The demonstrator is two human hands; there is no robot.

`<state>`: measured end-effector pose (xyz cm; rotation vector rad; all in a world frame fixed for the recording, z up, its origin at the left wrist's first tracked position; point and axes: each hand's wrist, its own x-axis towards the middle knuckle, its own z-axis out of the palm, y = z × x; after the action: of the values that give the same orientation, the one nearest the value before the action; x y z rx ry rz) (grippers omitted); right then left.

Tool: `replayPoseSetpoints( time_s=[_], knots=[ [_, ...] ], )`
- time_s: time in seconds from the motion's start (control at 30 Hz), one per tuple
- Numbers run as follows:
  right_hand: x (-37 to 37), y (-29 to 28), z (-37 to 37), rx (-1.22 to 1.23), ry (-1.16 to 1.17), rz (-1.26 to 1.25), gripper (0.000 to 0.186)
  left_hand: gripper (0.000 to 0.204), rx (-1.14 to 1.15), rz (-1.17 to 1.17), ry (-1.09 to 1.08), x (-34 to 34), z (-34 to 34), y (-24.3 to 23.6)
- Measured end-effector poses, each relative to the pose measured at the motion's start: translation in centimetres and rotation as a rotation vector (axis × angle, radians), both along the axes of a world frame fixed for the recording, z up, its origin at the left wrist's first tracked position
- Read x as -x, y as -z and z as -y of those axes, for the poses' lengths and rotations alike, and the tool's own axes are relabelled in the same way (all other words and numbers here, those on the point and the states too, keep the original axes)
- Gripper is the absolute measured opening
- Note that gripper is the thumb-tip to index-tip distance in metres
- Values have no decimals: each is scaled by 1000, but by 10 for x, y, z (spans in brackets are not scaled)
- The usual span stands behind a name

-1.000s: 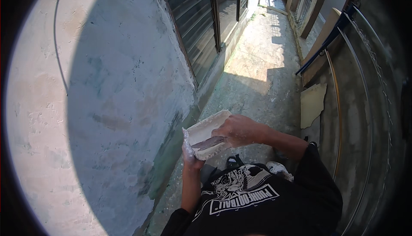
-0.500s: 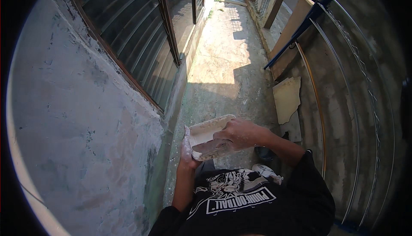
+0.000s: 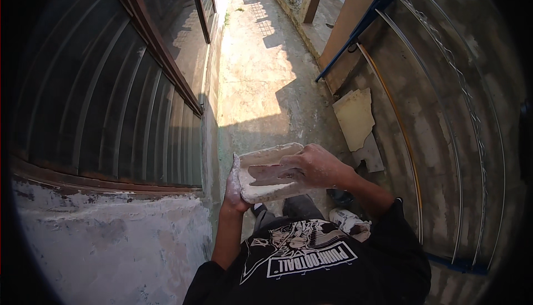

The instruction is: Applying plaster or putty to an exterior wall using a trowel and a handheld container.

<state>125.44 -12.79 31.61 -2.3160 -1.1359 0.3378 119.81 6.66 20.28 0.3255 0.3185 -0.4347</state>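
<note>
My left hand (image 3: pixel 236 187), smeared with white, grips the left end of a shallow rectangular tray (image 3: pixel 272 195) in front of my body. White paste (image 3: pixel 246 175) coats the tray's inside. My right hand (image 3: pixel 321 166) reaches over the tray's right end, its fingers closed on a flat scraper (image 3: pixel 271 174). The scraper's wide blade lies inside the tray with its left edge against the paste. Its handle is mostly hidden by my right fingers.
To the left, a louvred window (image 3: pixel 105 83) stands above a patchy whitish wall (image 3: pixel 122 238). A rack with metal rails and a blue bar (image 3: pixel 361 24) leans along the right wall. A broken board (image 3: pixel 355 117) lies beside it. A concrete passage (image 3: pixel 255 66) runs ahead.
The view has swung left, bringing in more of the window. The scraper blade has shifted up and away from the tray's near side. Both hands keep their grip.
</note>
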Motion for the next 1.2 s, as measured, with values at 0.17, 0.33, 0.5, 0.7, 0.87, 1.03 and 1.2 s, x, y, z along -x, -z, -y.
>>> replayPoseSetpoints(
  time_s=[0.17, 0.33, 0.5, 0.7, 0.87, 1.03, 1.2],
  knots=[
    [-62, 24, 8, 145, 46, 152, 19, 65, -30, 44, 69, -73, 15, 9],
    [-139, 36, 32, 224, -37, 197, 19, 66, -86, 24, 115, -163, 43, 9],
    [-228, 33, 50, 204, -103, 181, 16, 66, -87, 88, 68, -242, 61, 14],
    [-325, 19, 69, 107, -143, 113, 15, 70, -3, -21, 31, -315, 84, 13],
    [-389, 36, 64, 205, -187, 180, 17, 75, 58, -20, 6, -385, 84, 12],
    [-477, 42, 47, 123, -236, 141, 15, 77, -1, -23, -35, -470, 64, 35],
    [-570, 36, 20, 224, -59, 152, 18, 77, 60, 10, 76, -576, 34, 42]
  ],
)
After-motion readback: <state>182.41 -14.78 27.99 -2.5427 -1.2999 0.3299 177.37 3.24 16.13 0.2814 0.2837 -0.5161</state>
